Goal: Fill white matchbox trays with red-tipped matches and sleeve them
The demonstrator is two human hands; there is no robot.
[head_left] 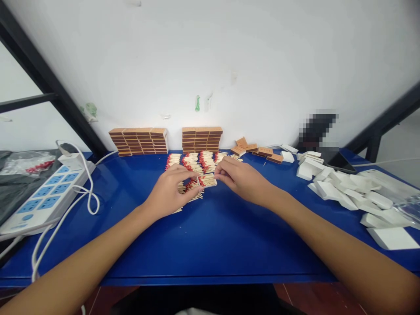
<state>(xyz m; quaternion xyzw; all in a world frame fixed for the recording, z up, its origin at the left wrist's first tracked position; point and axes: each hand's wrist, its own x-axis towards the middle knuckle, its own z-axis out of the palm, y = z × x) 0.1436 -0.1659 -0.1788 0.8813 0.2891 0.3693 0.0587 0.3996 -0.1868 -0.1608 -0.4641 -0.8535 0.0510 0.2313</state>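
A small white matchbox tray (210,183) with red-tipped matches in it is held just above the blue table. My left hand (170,189) grips its left end between thumb and fingers. At the tray's right end, my right hand (235,177) has its thumb and fingertips pinched together, close to the matches' plain ends. Whether those fingers hold matches or the tray's edge is hidden. Behind and below the hands lie several rows of loose matches (206,161), their red heads mostly to the left, partly covered by my left hand.
Two neat stacks of brown matchboxes, a left stack (139,142) and a middle stack (201,140), stand against the wall. Loose matchbox sleeves (262,152) lie right of them. White trays (348,190) are heaped on the right. A power strip (49,192) with looping cables occupies the left.
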